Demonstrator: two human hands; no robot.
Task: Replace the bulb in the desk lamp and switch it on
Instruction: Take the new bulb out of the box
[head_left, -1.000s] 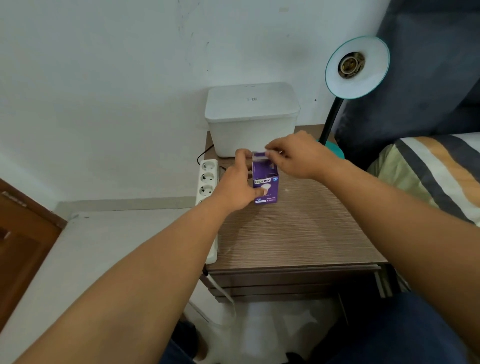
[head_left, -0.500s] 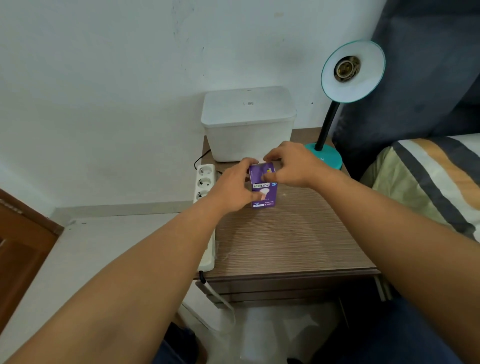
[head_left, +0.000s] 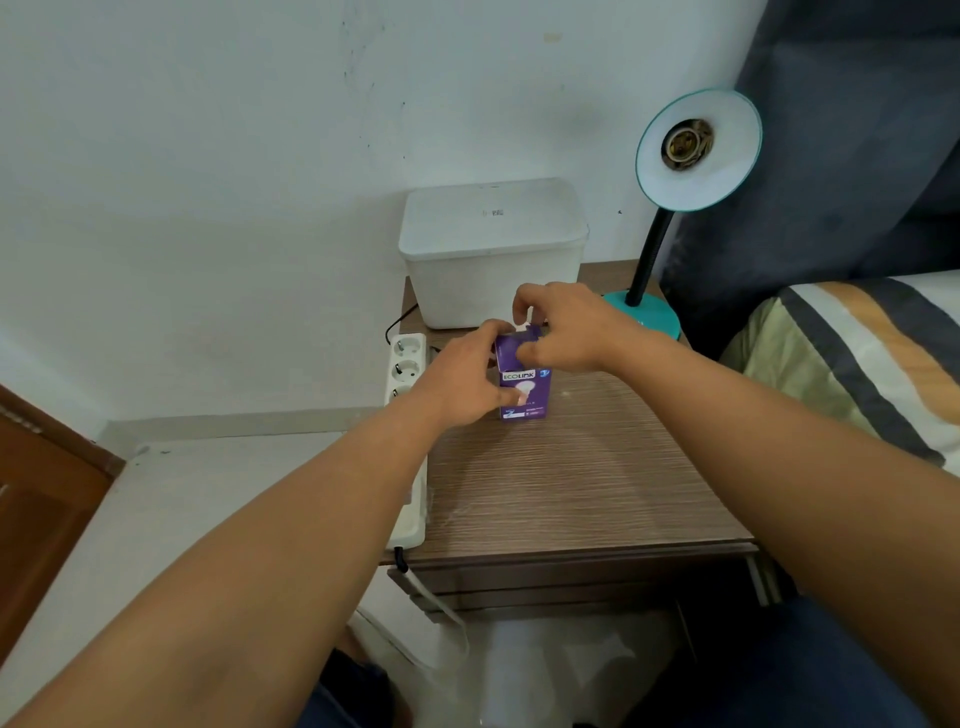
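A purple bulb box (head_left: 524, 392) stands upright on the brown wooden bedside table (head_left: 571, 488). My left hand (head_left: 460, 379) grips the box's left side. My right hand (head_left: 563, 327) pinches the flap at the top of the box. The bulb inside is hidden. The teal desk lamp (head_left: 696, 150) stands at the table's back right on a teal base (head_left: 657, 314), its shade turned toward me and its socket (head_left: 684, 143) bare.
A white lidded container (head_left: 493, 249) sits at the back of the table against the wall. A white power strip (head_left: 408, 395) runs along the table's left edge. A bed with a striped cover (head_left: 857, 358) lies to the right.
Both hands stayed on the box. My right hand's fingers shifted at the top flap, which now looks lifted. The view tilted slightly.
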